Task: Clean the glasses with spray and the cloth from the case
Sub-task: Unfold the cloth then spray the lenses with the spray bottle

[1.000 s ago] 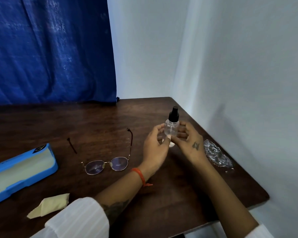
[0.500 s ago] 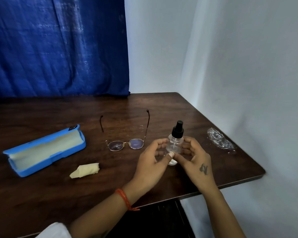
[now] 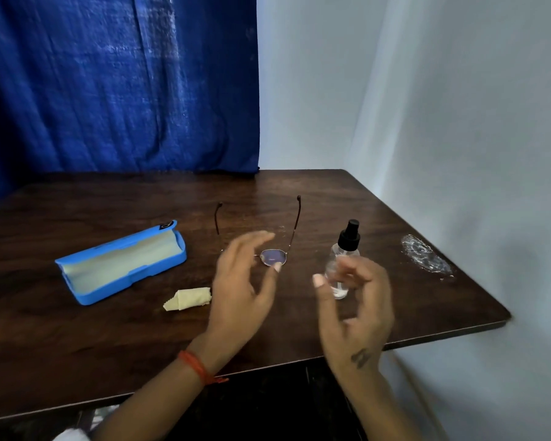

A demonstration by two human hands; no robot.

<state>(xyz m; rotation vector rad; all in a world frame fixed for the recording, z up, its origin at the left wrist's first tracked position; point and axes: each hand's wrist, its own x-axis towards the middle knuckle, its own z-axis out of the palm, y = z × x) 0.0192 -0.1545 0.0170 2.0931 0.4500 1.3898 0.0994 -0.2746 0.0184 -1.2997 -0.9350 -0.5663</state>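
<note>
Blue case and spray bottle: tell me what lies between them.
In the head view, between the blue case and the spray bottle lie the glasses, partly behind the open left hand.

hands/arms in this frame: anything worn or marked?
Both forearms are bare. The left hand has a red-orange thread band at the wrist; a bit of white sleeve shows at the bottom edge. The right hand has a small dark tattoo on its back.
</note>
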